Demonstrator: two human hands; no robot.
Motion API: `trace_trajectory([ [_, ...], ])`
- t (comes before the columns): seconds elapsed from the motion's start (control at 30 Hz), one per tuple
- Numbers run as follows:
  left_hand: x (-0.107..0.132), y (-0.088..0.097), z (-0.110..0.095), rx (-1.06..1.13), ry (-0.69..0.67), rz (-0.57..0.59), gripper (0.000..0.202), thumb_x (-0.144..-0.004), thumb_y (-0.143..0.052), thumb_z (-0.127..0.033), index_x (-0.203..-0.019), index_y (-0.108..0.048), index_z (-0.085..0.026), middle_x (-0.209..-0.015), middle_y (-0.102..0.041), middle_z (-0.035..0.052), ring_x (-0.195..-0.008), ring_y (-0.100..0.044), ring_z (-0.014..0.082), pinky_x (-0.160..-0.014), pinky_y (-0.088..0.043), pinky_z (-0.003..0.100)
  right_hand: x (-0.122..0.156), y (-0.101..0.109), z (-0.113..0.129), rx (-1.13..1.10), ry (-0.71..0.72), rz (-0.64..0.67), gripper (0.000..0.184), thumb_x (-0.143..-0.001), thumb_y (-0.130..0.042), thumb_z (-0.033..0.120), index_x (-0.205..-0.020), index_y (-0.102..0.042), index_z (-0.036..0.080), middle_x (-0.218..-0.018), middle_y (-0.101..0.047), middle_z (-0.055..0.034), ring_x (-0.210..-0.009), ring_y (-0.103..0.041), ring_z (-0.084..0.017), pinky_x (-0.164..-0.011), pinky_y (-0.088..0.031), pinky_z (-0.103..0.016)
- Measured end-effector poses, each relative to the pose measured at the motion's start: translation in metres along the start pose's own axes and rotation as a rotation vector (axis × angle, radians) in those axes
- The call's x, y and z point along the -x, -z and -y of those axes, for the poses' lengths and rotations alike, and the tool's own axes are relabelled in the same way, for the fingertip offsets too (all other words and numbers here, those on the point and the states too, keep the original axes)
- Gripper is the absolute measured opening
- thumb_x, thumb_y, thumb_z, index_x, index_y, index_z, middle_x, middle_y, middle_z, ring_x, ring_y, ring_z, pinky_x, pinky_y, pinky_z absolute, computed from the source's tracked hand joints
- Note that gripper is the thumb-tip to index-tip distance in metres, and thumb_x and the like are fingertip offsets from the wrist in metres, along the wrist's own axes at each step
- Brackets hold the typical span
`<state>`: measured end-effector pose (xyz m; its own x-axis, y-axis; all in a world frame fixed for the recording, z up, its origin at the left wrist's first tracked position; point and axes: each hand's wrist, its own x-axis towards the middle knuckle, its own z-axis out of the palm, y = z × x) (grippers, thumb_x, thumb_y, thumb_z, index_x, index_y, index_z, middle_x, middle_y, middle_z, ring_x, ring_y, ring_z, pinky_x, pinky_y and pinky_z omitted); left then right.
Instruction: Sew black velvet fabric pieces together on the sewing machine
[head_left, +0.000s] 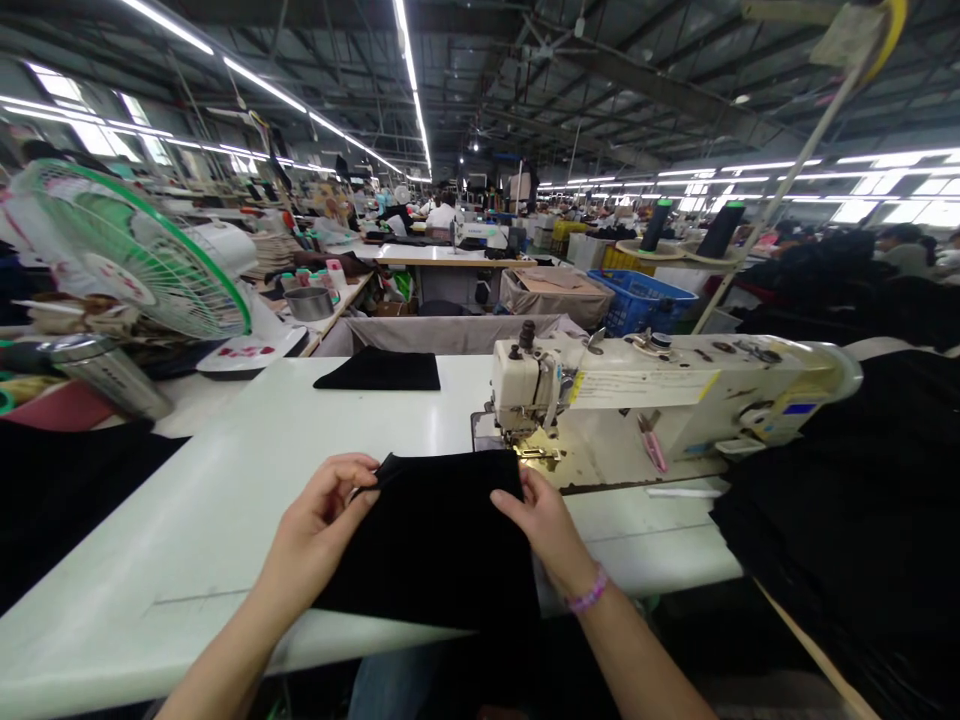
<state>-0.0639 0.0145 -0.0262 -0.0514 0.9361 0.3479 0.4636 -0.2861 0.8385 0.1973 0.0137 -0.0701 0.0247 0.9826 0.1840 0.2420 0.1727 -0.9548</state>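
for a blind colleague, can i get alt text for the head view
A left hand and right hand hold black cloth near its far corners over a white table, near a sewing machine.

No text is legible with certainty. The sewing machine (720, 400) carries 1 printed label strip (641, 387) with yellow ends along its arm; the print is too small to read. The blue display (798, 408) is unreadable. Markings on the metal flask (112, 378) and background machine (487, 234) are indistinct.
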Motion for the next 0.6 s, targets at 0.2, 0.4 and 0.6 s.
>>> trace_trajectory([
  [0.2, 0.015, 0.000, -0.025, 0.276, 0.162, -0.046, 0.023, -0.073, -0.076, -0.038, -0.088, -0.071, -0.022, -0.120, -0.068, 0.0067, -0.113, -0.063, 0.0255, -0.099, -0.049, 0.035, 0.011, 0.012, 0.019, -0.139, 0.127, -0.186, 0.023, -0.087, -0.066, 0.040, -0.093, -0.074, 0.020, -0.113, -0.073, -0.0103, -0.114, -0.064, -0.026, -0.105, -0.046, -0.046],
  [0.4, 0.027, -0.007, -0.052, 0.318, 0.208, -0.165, 0.024, -0.076, -0.075, -0.043, -0.073, -0.073, -0.020, -0.096, -0.074, 0.0043, -0.088, -0.068, 0.0195, -0.079, -0.054, 0.026, 0.026, 0.024, 0.019, -0.016, 0.139, -0.331, 0.025, -0.075, -0.076, 0.047, -0.081, -0.078, 0.022, -0.104, -0.075, -0.0108, -0.104, -0.068, -0.030, -0.097, -0.052, -0.047],
  [0.6, 0.032, -0.011, -0.060, 0.398, 0.304, -0.257, 0.028, -0.067, -0.082, -0.041, -0.085, -0.075, -0.020, -0.089, -0.077, 0.0036, -0.083, -0.070, 0.0198, -0.078, -0.057, 0.028, 0.030, 0.039, 0.002, -0.228, -0.128, -0.285, 0.036, -0.071, -0.080, 0.052, -0.083, -0.078, 0.019, -0.116, -0.074, -0.0102, -0.116, -0.064, -0.031, -0.106, -0.047, -0.044],
])
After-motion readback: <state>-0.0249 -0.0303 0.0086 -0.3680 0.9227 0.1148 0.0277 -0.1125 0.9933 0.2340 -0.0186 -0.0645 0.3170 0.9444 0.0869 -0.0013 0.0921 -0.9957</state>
